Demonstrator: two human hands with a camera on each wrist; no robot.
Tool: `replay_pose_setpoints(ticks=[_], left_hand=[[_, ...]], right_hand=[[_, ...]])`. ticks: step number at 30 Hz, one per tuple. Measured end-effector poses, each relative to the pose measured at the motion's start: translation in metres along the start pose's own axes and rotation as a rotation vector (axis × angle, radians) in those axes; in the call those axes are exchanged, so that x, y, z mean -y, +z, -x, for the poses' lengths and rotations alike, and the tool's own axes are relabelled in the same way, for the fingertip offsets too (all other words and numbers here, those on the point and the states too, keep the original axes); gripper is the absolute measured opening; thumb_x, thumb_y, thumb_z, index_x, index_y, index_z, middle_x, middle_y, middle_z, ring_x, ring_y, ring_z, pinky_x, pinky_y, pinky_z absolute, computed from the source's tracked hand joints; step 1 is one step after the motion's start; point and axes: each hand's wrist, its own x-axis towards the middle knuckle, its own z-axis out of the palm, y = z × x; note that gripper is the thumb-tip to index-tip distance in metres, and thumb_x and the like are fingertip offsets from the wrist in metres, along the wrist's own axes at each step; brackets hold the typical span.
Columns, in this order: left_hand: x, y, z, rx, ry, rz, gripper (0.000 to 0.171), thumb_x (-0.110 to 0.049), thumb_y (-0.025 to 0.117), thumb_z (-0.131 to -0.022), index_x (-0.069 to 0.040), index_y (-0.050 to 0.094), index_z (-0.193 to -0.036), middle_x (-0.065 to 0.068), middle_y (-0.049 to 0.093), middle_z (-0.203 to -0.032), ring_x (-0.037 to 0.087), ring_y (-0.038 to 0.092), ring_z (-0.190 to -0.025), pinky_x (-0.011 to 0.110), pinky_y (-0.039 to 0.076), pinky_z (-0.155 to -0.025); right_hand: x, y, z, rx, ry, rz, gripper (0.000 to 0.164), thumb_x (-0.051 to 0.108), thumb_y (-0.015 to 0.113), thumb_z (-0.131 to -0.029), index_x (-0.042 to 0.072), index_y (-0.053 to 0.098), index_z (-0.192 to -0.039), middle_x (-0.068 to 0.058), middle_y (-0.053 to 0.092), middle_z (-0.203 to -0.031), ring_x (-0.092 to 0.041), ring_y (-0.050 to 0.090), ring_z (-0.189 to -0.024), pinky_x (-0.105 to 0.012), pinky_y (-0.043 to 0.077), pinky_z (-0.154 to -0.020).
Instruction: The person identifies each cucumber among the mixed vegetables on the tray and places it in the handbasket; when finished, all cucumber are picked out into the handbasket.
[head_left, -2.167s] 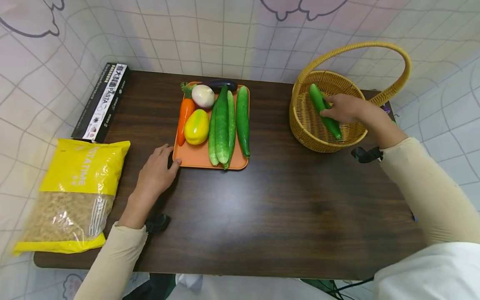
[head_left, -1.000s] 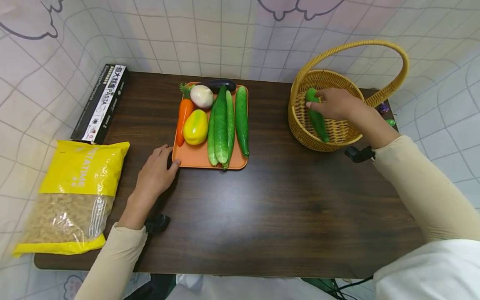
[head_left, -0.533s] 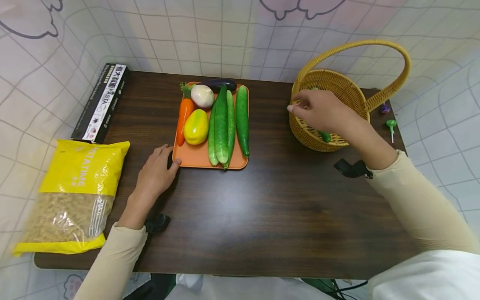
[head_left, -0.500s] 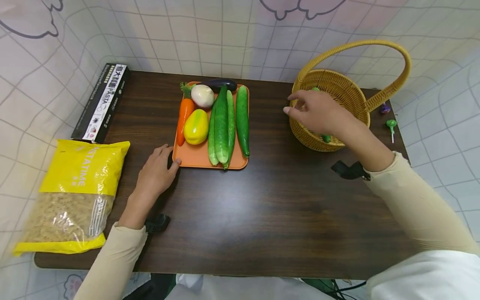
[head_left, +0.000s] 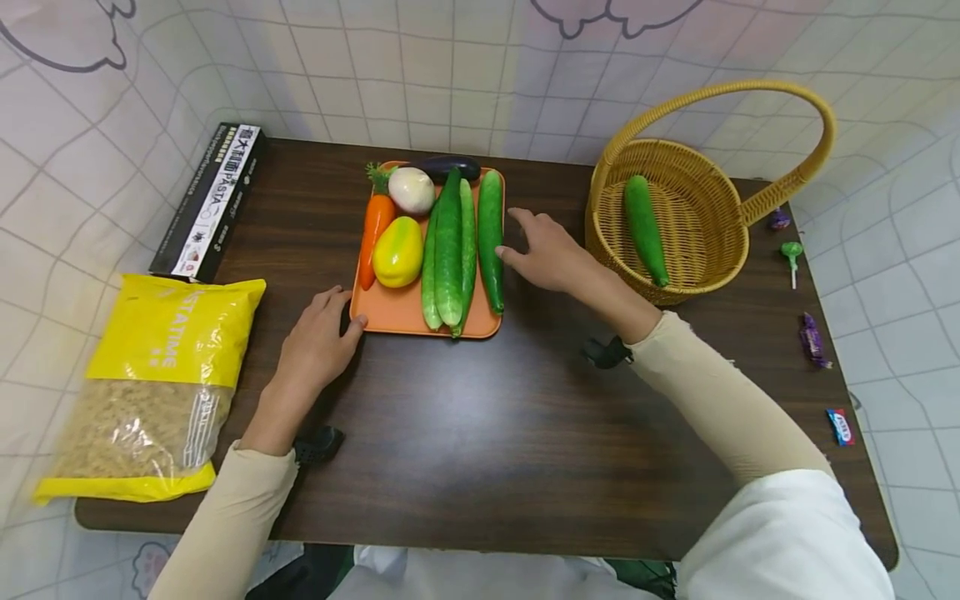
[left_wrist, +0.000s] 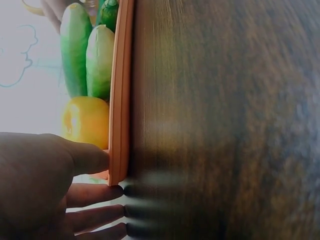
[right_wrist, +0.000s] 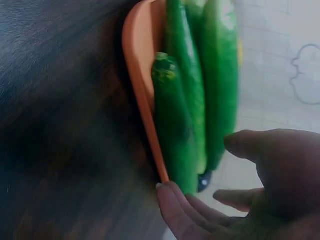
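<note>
Your right hand (head_left: 551,254) hangs just right of the tray (head_left: 405,312), its fingers (head_left: 519,218) spread and loosely straight, holding nothing; the fingertips are at the tray's right edge, beside the rightmost cucumber (head_left: 491,237), and from the right wrist view you cannot tell whether they touch it. Your left hand (head_left: 318,337) rests flat on the worktop (head_left: 480,417) at the tray's near left corner, fingers relaxed and straight, with the thumb against the orange rim; the left wrist view shows the thumb pressed to the rim and the other fingers lying on the wood below it. On the tray, from its left side to its right, lie a carrot (head_left: 373,237), a yellow pepper (head_left: 397,252) with a white onion (head_left: 411,190) behind it, then three more cucumbers close together, and the rightmost cucumber along the right edge. A dark eggplant (head_left: 442,167) lies across the tray's far end. Well right of the tray stands the basket (head_left: 738,250) with its handle arched over it, and one cucumber (head_left: 645,227) lies inside it, away from both hands. Left of the tray, a black pasta box (head_left: 210,200) lies at the worktop's far left edge, and a yellow bag (head_left: 157,383) lies nearer you, overhanging the left edge. Right of the basket, a few small wrapped sweets (head_left: 813,340) are scattered along the worktop's right edge.
</note>
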Motion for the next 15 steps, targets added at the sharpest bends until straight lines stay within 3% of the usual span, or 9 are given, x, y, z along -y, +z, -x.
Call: replay_pose_setpoints(ticks=[3,9,15], left_hand=[[0.0,0.0,0.0,-0.002,-0.004,0.0,0.061,-0.034,0.053,-0.104,0.0,0.037,-0.152,0.023,0.026,-0.158,0.045,0.028,-0.141,0.068,0.028,-0.107],[0.0,0.0,0.0,-0.008,0.003,-0.001,0.061,-0.034,0.053,-0.104,0.0,0.037,-0.152,0.023,0.027,-0.158,0.045,0.029,-0.141,0.068,0.028,-0.108],[0.0,0.001,0.0,-0.01,0.006,-0.001,0.061,-0.034,0.053,-0.104,0.0,0.037,-0.152,0.023,0.027,-0.158,0.045,0.029,-0.141,0.069,0.028,-0.106]], right_hand=[[0.003,0.011,-0.011,-0.022,0.027,-0.004,0.079,0.045,0.052,-0.102,0.013,0.013,-0.162,-0.022,0.028,-0.153,-0.034,0.045,-0.129,-0.05,0.043,-0.1],[0.014,0.024,-0.025,-0.039,0.062,-0.017,0.083,0.042,0.056,-0.101,0.015,0.008,-0.162,-0.023,0.021,-0.151,-0.029,0.054,-0.097,-0.043,0.049,-0.079],[0.021,0.029,-0.034,-0.021,0.112,0.011,0.085,0.039,0.058,-0.1,0.018,0.004,-0.162,-0.021,0.016,-0.153,-0.028,0.054,-0.092,-0.041,0.048,-0.076]])
